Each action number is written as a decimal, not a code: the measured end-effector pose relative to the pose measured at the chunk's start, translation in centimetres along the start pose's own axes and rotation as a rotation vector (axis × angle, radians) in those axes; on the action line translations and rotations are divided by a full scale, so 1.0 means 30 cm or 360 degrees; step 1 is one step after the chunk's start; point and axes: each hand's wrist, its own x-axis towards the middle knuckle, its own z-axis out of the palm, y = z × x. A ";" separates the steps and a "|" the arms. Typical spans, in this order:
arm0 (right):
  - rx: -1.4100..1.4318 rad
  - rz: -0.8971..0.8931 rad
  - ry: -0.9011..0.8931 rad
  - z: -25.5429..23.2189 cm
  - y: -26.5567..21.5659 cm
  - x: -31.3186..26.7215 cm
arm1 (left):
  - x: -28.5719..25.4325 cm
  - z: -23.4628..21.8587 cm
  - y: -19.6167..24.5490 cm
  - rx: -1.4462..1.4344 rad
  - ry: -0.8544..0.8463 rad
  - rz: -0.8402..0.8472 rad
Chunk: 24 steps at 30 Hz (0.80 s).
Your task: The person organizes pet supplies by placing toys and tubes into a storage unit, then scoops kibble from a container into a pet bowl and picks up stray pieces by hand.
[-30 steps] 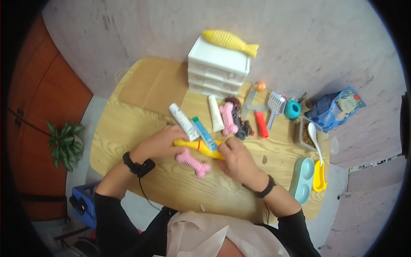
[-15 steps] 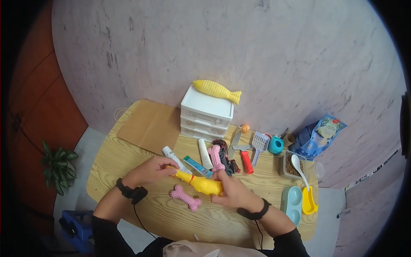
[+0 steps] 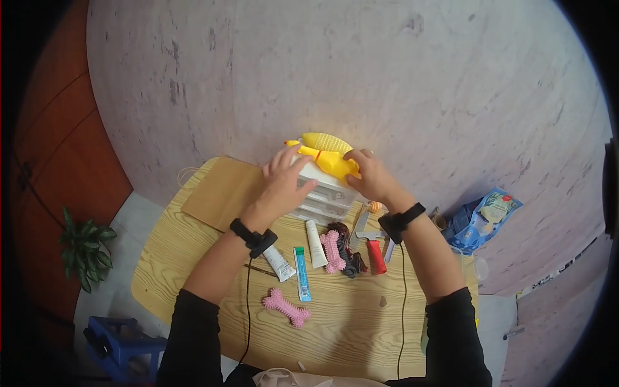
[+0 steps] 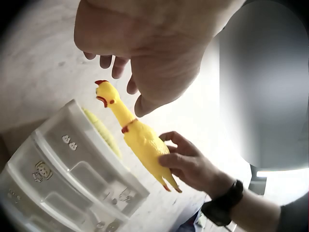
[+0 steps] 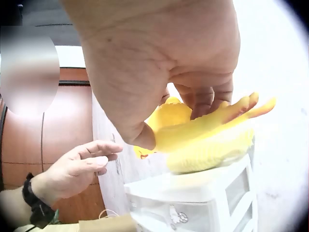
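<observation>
A yellow rubber chicken with a red comb and collar is held over the white drawer unit. My right hand grips the lower body between thumb and fingers, above the legs. Near the chicken's head, my left hand is raised with loosely spread fingers; the right wrist view shows it apart from the toy. On top of the unit lies a yellow fish-shaped toy, partly covered by the chicken in the head view.
On the wooden table are a pink spiky bone, a blue-green tube, white tubes, a second pink bone on a dark rope toy, and a red-handled tool. Brown cardboard lies left, a blue bag right.
Both hands have moved forward and up from the table to the drawer unit, carrying the rubber chicken. The left hand has let go of its head end; the right still grips the body.
</observation>
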 end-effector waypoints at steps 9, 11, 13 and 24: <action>0.0173 -0.0007 0.0554 0.141 -0.059 -0.170 | -0.085 0.108 -0.098 -0.0125 -0.0037 -0.0045; 0.0106 0.0163 0.0727 0.169 -0.089 -0.271 | -0.101 0.140 -0.151 -0.0623 0.0320 -0.0194; -0.0058 0.0209 0.0773 0.196 -0.140 -0.353 | -0.124 0.186 -0.149 -0.0870 0.0389 -0.0407; -0.0417 -0.0036 0.0542 0.184 -0.150 -0.234 | -0.175 0.248 0.022 -0.1915 -0.0280 -0.0961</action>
